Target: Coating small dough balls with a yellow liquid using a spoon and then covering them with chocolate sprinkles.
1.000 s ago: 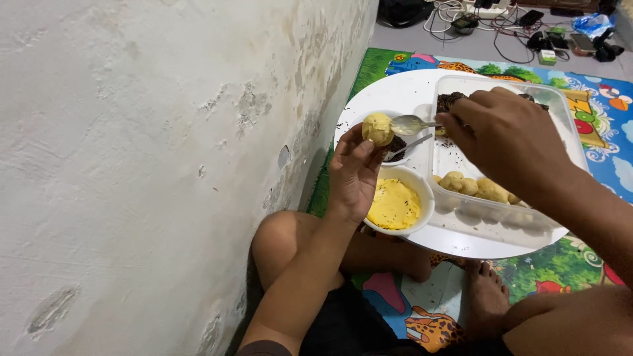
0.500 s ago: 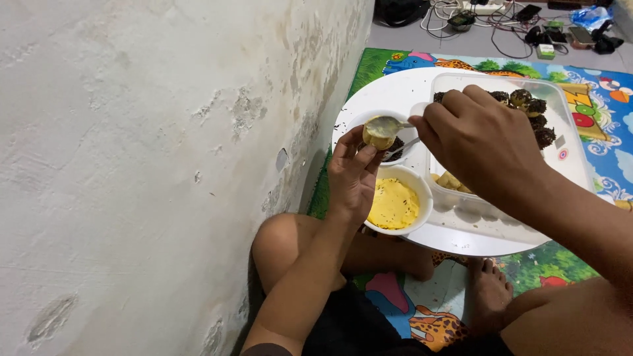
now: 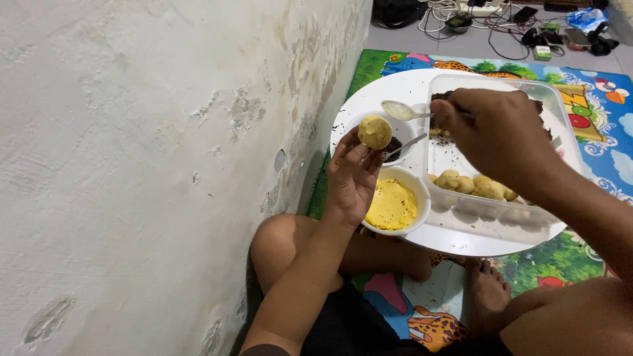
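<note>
— Holding a round yellow dough ball [image 3: 374,132] up on the fingertips, the left hand [image 3: 353,181] is closed lightly around it, palm turned toward the person. Where is the spoon?

— Just beside the ball, on its right. The right hand [image 3: 498,135] pinches the handle of a metal spoon [image 3: 403,111], whose bowl carries a smear of pale yellow and sits level, apart from the ball rather than touching it.

— And what lies under the hands?

— Below the left hand stands a small white bowl [image 3: 395,204] of yellow cream, touching the wrist side of the palm. Behind the ball is a second small bowl of dark sprinkles [image 3: 393,146] with another spoon handle leaning out of it. Under the right forearm sits a clear plastic container [image 3: 494,204] holding a row of plain balls [image 3: 471,186] near the person and dark coated ones farther off, partly hidden by the hand. Everything rests on a round white tray [image 3: 369,99].

— How would the person coat it well?

— Judging by the smear on top, the ball should be turned slowly on the fingertips while the back of the spoon spreads thinly, keeping the grip loose so the soft ball does not dent, and working over the bowls so drips land there.
</note>
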